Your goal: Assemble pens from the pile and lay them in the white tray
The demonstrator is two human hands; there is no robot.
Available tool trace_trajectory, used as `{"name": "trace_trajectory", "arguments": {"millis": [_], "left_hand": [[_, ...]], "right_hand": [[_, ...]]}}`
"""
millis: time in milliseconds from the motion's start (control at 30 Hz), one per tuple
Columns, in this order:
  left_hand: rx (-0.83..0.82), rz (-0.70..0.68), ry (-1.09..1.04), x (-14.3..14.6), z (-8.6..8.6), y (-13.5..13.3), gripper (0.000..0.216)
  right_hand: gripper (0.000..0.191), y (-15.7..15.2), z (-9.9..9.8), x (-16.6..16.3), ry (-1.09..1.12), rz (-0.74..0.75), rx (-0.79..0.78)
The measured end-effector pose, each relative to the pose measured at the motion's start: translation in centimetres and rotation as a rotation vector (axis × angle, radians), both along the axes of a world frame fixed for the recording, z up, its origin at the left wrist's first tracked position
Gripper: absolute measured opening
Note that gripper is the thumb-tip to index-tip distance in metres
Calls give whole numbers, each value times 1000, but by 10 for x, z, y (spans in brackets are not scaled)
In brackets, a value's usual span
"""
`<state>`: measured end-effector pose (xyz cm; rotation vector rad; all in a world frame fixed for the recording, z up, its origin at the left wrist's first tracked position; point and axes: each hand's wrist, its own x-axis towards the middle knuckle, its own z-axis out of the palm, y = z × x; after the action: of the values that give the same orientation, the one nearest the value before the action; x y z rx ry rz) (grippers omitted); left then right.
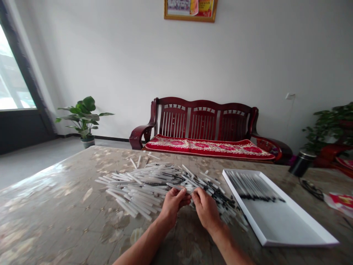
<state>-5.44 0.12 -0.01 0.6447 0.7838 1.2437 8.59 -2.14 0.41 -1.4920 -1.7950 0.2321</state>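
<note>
My left hand (173,203) pinches a whitish pen barrel (176,187), held roughly level above the table. At the barrel's right end, the closed fingers of my right hand (204,207) grip the pen too; the part between the fingertips is mostly hidden. Beneath and left of my hands spreads a heap of translucent white pen barrels (138,197). Pen parts with black ends (217,193) lie in a second loose pile by my right hand. To the right, a shallow white box (295,224) holds a row of pens (253,184), their black ends toward me.
The patterned table (68,206) fills the foreground. Beyond the box stand a black canister (302,163), a dark coiled cable (311,189) and a red-and-white packet (342,202). Behind the table are a dark red wooden bench (204,121) and a potted plant (85,116).
</note>
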Motion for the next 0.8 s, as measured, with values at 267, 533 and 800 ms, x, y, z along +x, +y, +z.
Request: {"name": "trace_trajectory", "arguments": {"millis": [267, 533, 800], "left_hand": [[152, -19, 37, 0, 2, -2, 46], [271, -47, 92, -2, 3, -1, 42], [145, 2, 76, -1, 2, 0, 44]], "right_hand": [[45, 2, -5, -5, 342, -4, -150], [54, -2, 0, -13, 773, 88, -435], [55, 6, 5, 13, 517, 93, -377]]}}
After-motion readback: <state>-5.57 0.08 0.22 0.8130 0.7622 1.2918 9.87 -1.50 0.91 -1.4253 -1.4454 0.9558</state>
